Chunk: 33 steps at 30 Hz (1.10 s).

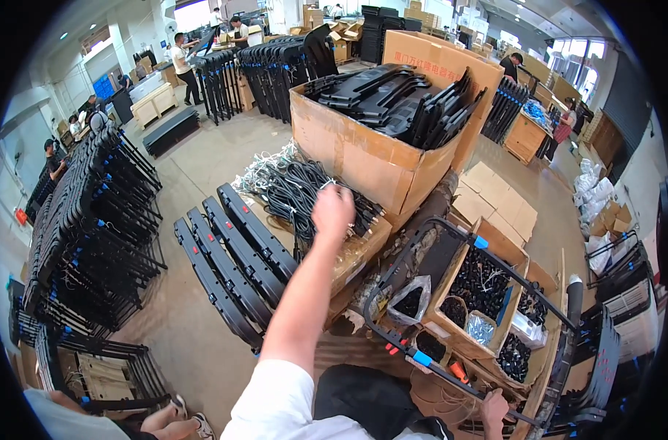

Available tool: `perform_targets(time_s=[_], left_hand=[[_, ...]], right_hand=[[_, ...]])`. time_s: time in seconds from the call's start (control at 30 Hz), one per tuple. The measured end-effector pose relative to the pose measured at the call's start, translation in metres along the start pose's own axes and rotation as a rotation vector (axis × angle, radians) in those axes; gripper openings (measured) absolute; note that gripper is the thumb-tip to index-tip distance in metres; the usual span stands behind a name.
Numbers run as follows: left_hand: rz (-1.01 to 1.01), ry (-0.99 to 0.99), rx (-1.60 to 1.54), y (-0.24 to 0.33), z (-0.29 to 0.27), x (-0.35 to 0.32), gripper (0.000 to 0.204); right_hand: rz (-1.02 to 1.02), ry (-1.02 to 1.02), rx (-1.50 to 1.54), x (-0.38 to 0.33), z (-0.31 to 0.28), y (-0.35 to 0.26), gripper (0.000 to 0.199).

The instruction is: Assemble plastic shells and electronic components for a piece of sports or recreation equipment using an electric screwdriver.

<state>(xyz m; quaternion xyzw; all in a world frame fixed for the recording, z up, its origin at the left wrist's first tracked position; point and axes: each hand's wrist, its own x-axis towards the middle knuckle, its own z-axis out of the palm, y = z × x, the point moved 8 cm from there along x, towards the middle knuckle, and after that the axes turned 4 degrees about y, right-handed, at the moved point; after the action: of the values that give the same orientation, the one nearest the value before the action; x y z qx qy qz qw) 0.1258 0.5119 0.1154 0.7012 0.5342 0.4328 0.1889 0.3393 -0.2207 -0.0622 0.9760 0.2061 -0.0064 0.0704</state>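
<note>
My left hand (334, 209) reaches out over a pile of black cables (286, 194) with white ends. Its fingers are curled together at the cables, closed on one of them as far as shows; the fingertips are partly hidden. At the lower right, my right hand (493, 411) grips the near side of a black tubular frame (451, 370). The rounded frame carries blue tape and red bits, and lies tilted across a wooden parts box (451, 326).
A big cardboard box (356, 154) of black plastic parts stands behind the cables. Four-sided compartments hold screws (480, 328) and black fittings (480, 279). Long black housings (231, 257) lean at left. Racked frames (92, 220) line the far left. A person's legs (176, 422) show at lower left.
</note>
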Motion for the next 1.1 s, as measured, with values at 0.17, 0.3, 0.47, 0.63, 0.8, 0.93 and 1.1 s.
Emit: perform_targets(time_s=[0.17,0.3,0.47,0.63,0.8,0.93,1.1], left_hand=[[-0.216,-0.224,0.372,-0.060,-0.002,0.072,0.061],[-0.225,-0.378,0.477,-0.063,0.012,0.077,0.058],[-0.324,-0.349,0.400,-0.057,0.016,0.082,0.046],[-0.515,-0.136,0.069,-0.058,0.019,0.078,0.049],[-0.426,0.222,-0.851,-0.045,0.016,0.085,0.048],[-0.206,-0.010,-1.314,0.058,0.002,0.024,0.049],[-0.367,-0.018,-1.368,0.012,0.032,0.001,0.042]], right_hand=[[0.047,0.018,0.018,0.000,0.008,0.005,0.025],[0.089,-0.012,0.031,-0.003,0.008,0.009,0.026],[0.072,0.003,0.013,-0.003,0.011,0.012,0.027],[0.041,0.102,0.000,-0.003,0.012,0.015,0.024],[0.023,0.010,-0.040,0.006,0.045,0.009,0.025],[0.083,-0.012,-0.080,0.007,0.044,0.034,0.026],[0.052,0.033,-0.012,0.001,0.040,0.026,0.026]])
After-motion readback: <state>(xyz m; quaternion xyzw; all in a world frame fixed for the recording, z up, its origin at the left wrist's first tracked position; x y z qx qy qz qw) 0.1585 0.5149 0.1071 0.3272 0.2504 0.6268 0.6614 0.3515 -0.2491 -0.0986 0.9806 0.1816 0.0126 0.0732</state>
